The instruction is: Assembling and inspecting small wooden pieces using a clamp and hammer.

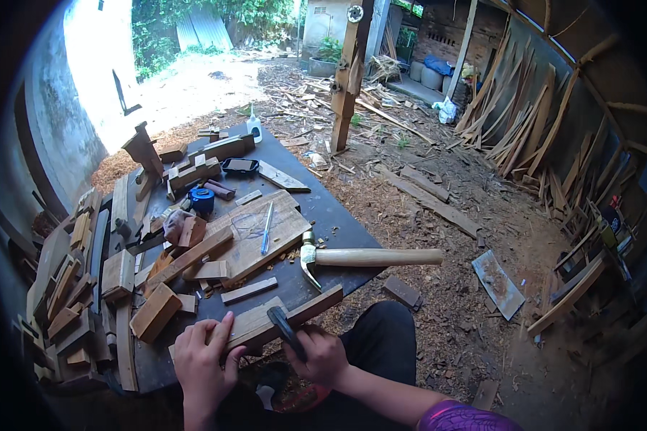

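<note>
Near the table's front edge, a wooden block (pixel 248 323) with a pale top and a darker long side slants up to the right. My left hand (pixel 205 359) grips its left end, thumb and fingers closed around it. In my right hand (pixel 319 355) is a dark bar-like tool (pixel 286 333), its upper end lying over the wood. What kind of tool it is I cannot make out. Just beyond lies a claw hammer (pixel 377 257), its wooden handle sticking out past the table's right edge. A pen (pixel 267 228) rests on a wide marked board (pixel 284 215).
The dark table (pixel 338 223) carries several wood offcuts (pixel 157 312) on its left side. Farther back are a blue tape measure (pixel 201 201), a black phone-like device (pixel 240 166) and a white glue bottle (pixel 254 126). A wooden post (pixel 347 86) stands beyond the table.
</note>
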Available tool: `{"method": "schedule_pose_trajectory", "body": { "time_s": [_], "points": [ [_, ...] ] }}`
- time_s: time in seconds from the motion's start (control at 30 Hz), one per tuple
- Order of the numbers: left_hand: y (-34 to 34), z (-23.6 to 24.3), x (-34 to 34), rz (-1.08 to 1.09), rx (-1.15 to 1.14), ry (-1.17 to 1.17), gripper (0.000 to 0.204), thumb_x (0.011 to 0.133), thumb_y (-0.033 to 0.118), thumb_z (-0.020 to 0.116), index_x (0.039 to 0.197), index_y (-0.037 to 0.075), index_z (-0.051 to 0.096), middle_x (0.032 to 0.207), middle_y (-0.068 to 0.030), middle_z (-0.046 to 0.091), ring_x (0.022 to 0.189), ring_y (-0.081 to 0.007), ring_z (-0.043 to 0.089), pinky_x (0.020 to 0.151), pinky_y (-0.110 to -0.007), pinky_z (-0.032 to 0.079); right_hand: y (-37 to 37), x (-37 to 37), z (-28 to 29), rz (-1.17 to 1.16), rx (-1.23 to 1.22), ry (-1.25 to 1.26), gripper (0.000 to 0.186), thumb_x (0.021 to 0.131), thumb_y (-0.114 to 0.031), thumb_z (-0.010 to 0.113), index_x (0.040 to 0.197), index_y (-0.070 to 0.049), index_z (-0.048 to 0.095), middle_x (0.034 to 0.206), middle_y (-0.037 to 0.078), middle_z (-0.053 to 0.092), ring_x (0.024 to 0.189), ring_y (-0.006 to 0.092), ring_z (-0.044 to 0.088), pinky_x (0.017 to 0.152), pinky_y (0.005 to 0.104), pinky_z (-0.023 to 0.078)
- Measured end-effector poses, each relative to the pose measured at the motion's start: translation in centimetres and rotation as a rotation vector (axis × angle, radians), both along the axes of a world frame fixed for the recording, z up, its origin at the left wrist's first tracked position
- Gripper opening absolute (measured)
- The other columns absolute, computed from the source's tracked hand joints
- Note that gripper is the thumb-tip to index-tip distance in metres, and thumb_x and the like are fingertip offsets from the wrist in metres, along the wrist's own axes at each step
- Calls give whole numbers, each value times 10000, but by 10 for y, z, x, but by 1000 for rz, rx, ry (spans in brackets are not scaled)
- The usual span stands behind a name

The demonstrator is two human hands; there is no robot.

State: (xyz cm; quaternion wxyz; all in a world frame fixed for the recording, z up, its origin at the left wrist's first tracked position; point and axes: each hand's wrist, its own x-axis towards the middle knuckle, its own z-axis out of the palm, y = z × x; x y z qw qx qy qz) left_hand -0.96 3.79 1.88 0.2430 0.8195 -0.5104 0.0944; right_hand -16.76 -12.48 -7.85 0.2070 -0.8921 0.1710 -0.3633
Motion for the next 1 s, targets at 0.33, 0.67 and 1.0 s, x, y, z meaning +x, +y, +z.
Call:
{"method": "schedule_pose_trajectory", "body": {
  "time_s": [0.33, 0.67, 1.0],
  "points": [
    [-1, 0, 2, 5, 1, -31, 594, 812, 302, 815, 1376, 154, 707, 1087, -61, 659, 1020, -285, 616, 903, -423, 447, -32, -2, -85, -49, 754, 131, 336, 1063, -260, 586, 1240, -2, 712, 1001, 127, 751, 926, 203, 739, 787, 375, 585],
    [1, 1, 0, -7, 23, -3, 572, 826, 290, 780, 1363, 108, 704, 1097, -82, 653, 1036, -310, 616, 925, -441, 450, -61, 39, -87, 578, 712, 587, 424, 909, -220, 710, 1298, -63, 651, 1203, 217, 682, 1080, 376, 688, 940, 479, 547],
    [0, 2, 2, -11, 19, -21, 565, 839, 321, 765, 1358, 103, 706, 1084, -81, 654, 1021, -306, 621, 909, -435, 451, -93, 17, -146, 847, 1488, 226, 515, 965, -99, 702, 1454, -17, 562, 1220, 98, 711, 1067, 185, 694, 872, 353, 582]
  ]
}}
